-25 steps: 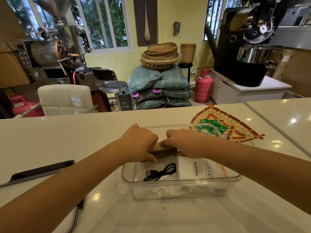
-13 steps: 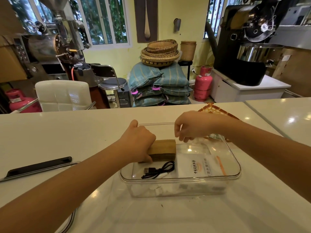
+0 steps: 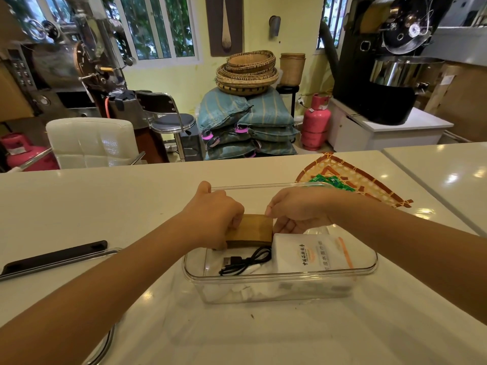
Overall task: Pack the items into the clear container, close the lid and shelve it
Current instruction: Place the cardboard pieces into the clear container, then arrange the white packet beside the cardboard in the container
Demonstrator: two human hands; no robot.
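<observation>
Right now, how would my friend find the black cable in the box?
Find the clear container on the white counter in front of the person. Inside, near its front wall, the black cable lies coiled, left of the white packet. It is the only thin, black, looped thing there.

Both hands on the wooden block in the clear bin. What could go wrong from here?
1. The wooden block sits right above the black cable; pushed down, it may pinch it.
2. The white packet rises near the rim of the clear container, so the lid might not seat.
3. The green packets on the woven tray are still outside; they could be forgotten.
</observation>
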